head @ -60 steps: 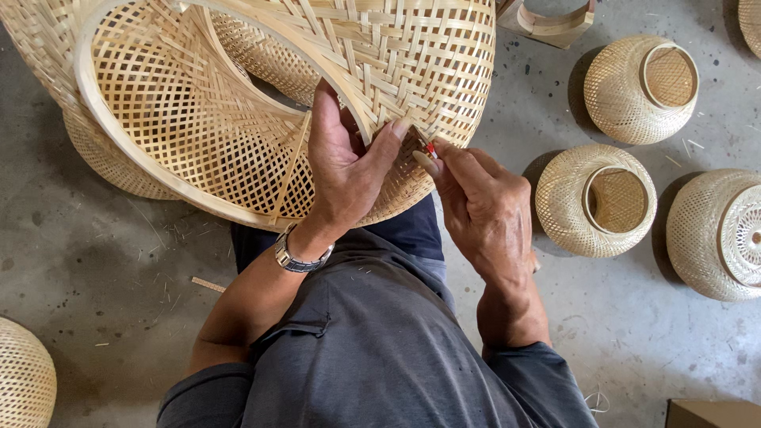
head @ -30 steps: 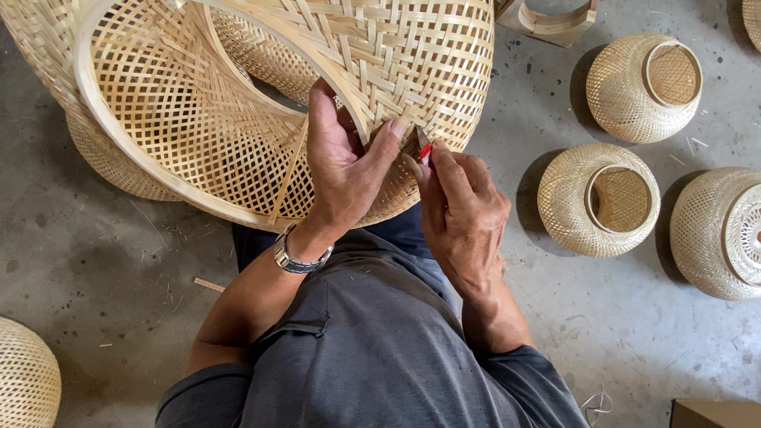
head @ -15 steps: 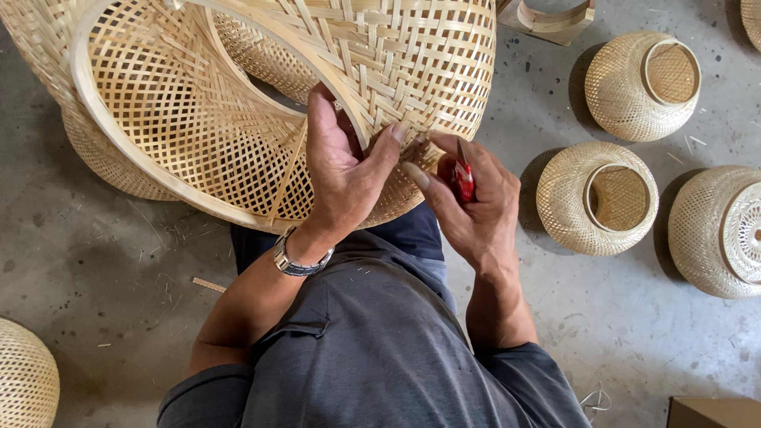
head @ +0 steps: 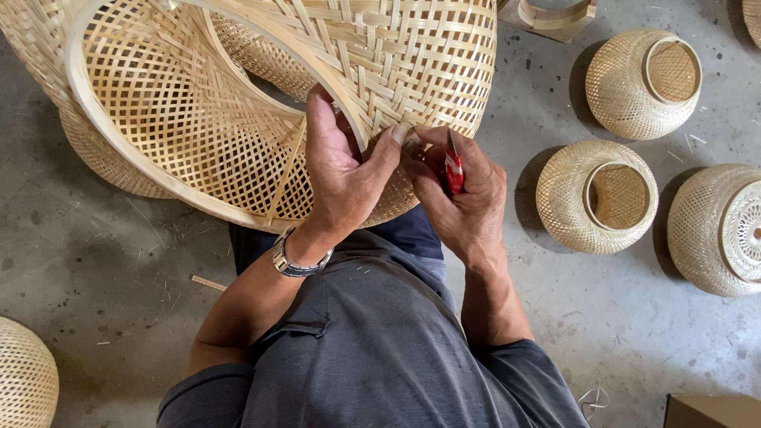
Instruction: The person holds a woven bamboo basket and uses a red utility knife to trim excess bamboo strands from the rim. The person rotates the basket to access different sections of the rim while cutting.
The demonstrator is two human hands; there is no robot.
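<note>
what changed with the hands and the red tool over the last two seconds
The right hand turned palm-up beside the woven bamboo shade, so the red-handled tool it grips now shows between its fingers. The left hand stayed clamped on the shade's rim; the smaller shades on the floor did not move.

Three small woven shades [head: 596,196] sit on the concrete floor [head: 95,261], near a cardboard box [head: 711,410].
</note>
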